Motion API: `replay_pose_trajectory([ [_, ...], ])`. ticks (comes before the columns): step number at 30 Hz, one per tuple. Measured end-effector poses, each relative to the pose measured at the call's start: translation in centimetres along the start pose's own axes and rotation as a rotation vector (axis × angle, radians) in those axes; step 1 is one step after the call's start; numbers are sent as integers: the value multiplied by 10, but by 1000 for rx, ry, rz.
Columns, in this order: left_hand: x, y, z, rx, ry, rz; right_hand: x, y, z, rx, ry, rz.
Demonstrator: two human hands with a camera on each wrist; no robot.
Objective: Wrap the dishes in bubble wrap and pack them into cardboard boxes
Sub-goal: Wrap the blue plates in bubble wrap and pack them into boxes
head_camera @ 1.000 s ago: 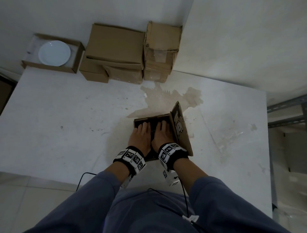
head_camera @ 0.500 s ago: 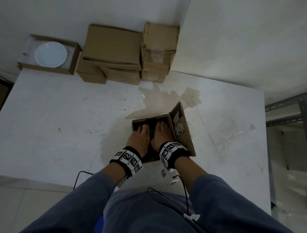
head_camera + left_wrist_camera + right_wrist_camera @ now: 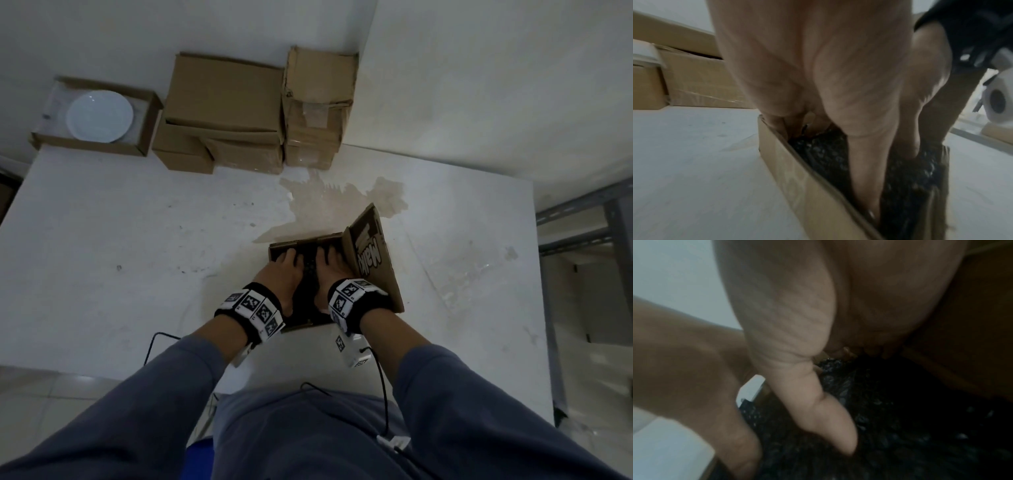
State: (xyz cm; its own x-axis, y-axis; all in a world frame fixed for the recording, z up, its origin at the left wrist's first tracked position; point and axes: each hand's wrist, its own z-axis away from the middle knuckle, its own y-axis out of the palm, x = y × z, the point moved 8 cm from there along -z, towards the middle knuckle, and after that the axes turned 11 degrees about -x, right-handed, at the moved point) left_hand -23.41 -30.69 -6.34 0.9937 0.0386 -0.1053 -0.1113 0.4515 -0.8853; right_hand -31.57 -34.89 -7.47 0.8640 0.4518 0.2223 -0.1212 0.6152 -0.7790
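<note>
A small open cardboard box [image 3: 297, 244] sits near the table's front edge, its printed flap [image 3: 371, 257] raised on the right. Inside lies a bundle of black bubble wrap [image 3: 310, 274], which hides the dish. My left hand [image 3: 279, 275] and right hand [image 3: 331, 270] lie side by side in the box, fingers stretched forward, pressing down on the wrap. In the left wrist view the left hand [image 3: 807, 65] reaches down behind the box wall [image 3: 797, 170] onto the bubble wrap [image 3: 824, 155]. In the right wrist view the right thumb [image 3: 818, 410] rests on the bubble wrap [image 3: 900, 418].
A white plate [image 3: 99, 115] lies in an open box [image 3: 145, 137] at the back left. Closed cardboard boxes [image 3: 222, 102] are stacked against the wall, with a taller stack [image 3: 318, 102] beside them. A brown stain [image 3: 342, 202] marks the table. A metal rack [image 3: 582, 222] stands right.
Both hands stay pressed on the wrap inside the box. Only the head view has shifted slightly.
</note>
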Motion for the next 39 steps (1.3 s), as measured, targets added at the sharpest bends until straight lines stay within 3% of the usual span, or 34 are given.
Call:
replay_pose_trajectory([
  [9, -3, 11, 4, -94, -12, -149, 2, 6, 0, -48, -28, 105],
  [19, -3, 17, 5, -172, -46, -106, 4, 7, -2, -21, -11, 126],
  [25, -9, 18, 15, -195, -96, 67, 4, -16, 6, -75, -117, 89],
  [29, -13, 19, 19, -110, -178, 464, 4, -32, 21, -147, -136, -32],
  [31, -14, 4, 21, -182, -173, 626, 5, -44, 34, -235, -174, -142],
  [34, -8, -17, 30, -314, -192, 731, 6, -71, 63, -509, -280, -283],
  [37, -3, -33, 39, -421, -224, 957, 11, -98, 105, -865, -435, -238],
  [39, -1, -40, 46, -459, -249, 1094, 11, -115, 132, -1080, -456, -143],
])
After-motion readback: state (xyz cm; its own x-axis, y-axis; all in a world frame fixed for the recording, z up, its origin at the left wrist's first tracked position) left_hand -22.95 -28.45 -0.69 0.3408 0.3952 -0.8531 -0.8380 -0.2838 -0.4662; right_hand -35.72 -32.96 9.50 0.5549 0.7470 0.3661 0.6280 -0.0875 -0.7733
